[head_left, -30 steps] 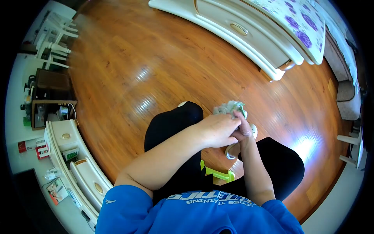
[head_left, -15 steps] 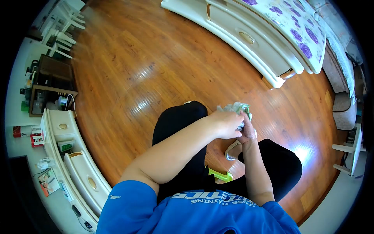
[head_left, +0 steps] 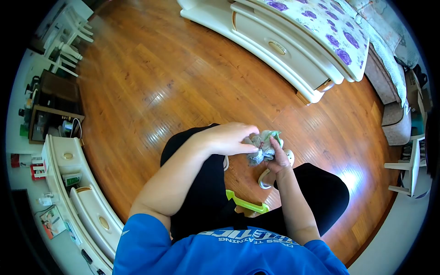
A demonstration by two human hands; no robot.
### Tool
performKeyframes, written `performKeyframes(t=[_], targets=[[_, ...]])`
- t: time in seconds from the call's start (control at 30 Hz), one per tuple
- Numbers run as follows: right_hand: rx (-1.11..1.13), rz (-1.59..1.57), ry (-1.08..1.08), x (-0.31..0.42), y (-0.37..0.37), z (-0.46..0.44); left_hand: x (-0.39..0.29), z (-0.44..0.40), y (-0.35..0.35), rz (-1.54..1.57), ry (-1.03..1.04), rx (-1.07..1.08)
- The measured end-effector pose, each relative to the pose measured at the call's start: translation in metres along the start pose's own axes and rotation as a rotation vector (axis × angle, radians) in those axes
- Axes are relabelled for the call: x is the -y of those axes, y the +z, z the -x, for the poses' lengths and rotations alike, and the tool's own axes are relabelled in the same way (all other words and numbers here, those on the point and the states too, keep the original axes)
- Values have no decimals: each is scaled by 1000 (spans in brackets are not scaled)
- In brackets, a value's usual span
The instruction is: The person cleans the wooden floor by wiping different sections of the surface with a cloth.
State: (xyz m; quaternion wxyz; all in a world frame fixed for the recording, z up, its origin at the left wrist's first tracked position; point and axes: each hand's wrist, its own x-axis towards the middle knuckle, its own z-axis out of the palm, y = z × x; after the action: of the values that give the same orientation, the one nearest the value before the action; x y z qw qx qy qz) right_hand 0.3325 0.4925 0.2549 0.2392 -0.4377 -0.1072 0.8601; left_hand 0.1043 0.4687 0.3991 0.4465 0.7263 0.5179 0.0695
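Observation:
A crumpled bundle of pale grey-green, thin material [head_left: 261,146] with a bright green edge is held up between my knees. My right hand [head_left: 278,159] grips its right side, thumb on top. At the bundle's left edge is my left hand [head_left: 227,139], its thumb and fingers spread around that edge, fingertips at or against the material. I cannot make out whether the bundle is cloth or plastic.
Below my hands, a lime-green plastic frame [head_left: 247,203] shows between my legs. A white drawer cabinet [head_left: 275,46] with a flowered cover stands ahead. Another drawer unit [head_left: 87,201] is at left, a white stool [head_left: 412,167] at right.
My left hand has drawn back to the left and its fingers have spread, so more of the bundle shows. My right hand still holds the bundle. The view has shifted slightly.

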Motion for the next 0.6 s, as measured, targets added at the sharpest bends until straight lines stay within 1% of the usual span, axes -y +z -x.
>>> performKeyframes(t=[0.03,0.1,0.17,0.2,0.23,0.3,0.33,0.37,0.4,0.43,0.47,0.5,0.53,0.57,0.6], targets=[[-63,-4,44,0,1,-5,5,5,-8,80,22,-12],[-79,20,56,8,5,-29,15,13,-30,119,11,-2],[111,59,17,20,7,-67,35,11,-51,167,5,-23],[125,50,-33,32,27,-68,43,7,-62,232,-16,-51],[118,44,-17,33,22,-82,55,2,-71,296,-40,-78],[-36,-36,-27,38,4,-125,85,-18,-87,412,-146,-140],[-235,88,-102,34,-14,-149,115,-33,-86,535,-124,-196],[-359,259,-174,28,-40,-178,147,-53,-81,541,-134,-191],[-480,433,-247,21,-62,-204,179,-72,-73,575,-151,-323],[-481,438,-230,14,-72,-226,211,-91,-62,611,-173,-459],[-402,586,-365,8,-77,-247,231,-108,-38,687,-245,-673],[-321,731,-497,2,-80,-260,238,-109,-24,752,-363,-657],[-373,938,-545,-3,-70,-265,254,-105,-15,924,-505,-460],[-414,1143,-599,-3,-49,-268,280,-103,6,895,-425,-357],[-447,1230,-586,-4,-34,-271,292,-102,25,691,-362,-333]])
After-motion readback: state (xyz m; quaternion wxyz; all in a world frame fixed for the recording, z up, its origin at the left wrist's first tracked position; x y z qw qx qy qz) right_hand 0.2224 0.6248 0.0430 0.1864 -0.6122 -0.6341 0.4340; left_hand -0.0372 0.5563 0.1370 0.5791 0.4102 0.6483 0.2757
